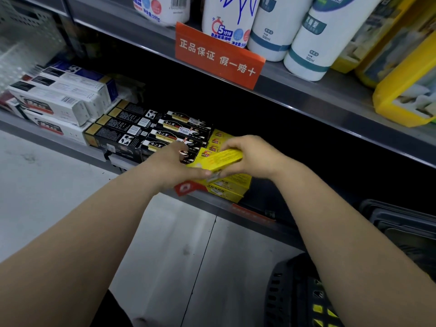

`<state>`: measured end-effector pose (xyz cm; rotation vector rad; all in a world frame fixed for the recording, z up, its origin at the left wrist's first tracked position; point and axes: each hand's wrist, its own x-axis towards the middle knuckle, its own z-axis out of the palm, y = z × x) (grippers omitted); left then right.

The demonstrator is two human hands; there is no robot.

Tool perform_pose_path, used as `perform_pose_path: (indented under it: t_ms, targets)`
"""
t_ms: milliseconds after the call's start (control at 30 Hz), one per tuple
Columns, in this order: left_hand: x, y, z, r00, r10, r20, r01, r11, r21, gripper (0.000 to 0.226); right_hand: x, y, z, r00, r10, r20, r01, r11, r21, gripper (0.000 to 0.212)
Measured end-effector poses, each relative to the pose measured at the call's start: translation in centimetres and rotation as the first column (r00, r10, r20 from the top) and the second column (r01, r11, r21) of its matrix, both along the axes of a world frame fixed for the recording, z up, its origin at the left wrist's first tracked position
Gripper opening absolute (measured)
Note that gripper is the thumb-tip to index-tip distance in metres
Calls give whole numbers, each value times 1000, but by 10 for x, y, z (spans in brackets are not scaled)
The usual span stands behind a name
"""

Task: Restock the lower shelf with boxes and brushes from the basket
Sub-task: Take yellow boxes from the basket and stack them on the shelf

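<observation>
- The right hand (250, 156) grasps a yellow box (224, 158) from above, fingers curled over its far long side.
- The left hand (174, 161) is released: a stretched finger touches the box's near end and steadies it without closing round it.
- The box hangs tilted just above a stack (232, 188) of matching yellow boxes at the front of the lower shelf (70, 147). It is not yet set down.
- Black boxes (146, 131) lie in rows just left of the stack, partly under the left hand.
- A red tag (186, 188) sits on the shelf edge below the left hand, touching the foot of the stack.
- The basket (299, 291) stands on the floor at lower right, under the right forearm. What it holds is too dark to make out.
- Risk: the stack reaches the very front of the shelf, so a box laid askew or too far forward may slide off onto the floor.
- Risk: the grip is a light one from above. If the left finger pushes the end while the right hand loosens, the box may swing and knock the top of the stack crooked.
- Risk: the left wrist is close over the black boxes and the tag, and drawing it back carelessly may drag either one out of place.
</observation>
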<state>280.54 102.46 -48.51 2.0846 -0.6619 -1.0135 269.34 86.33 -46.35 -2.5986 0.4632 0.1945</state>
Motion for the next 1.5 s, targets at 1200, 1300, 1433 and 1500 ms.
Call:
perform_pose_path:
  t_ms: [1200,1300,1433,1500]
  targets:
    - [-107,-1,71,909,-360,213,407,877,-255,26,-99,15,66,920,-384,-80,392,892,226,24]
    - [-144,1,83,847,-451,280,524,796,-303,21,-160,30,88,897,-442,30,411,856,313,15]
    - [-191,3,87,726,-570,385,681,675,-284,18,-240,39,93,855,-517,38,482,820,309,17]
    - [-212,3,87,648,-623,439,754,605,-254,19,-280,40,85,833,-553,-22,538,800,267,21]
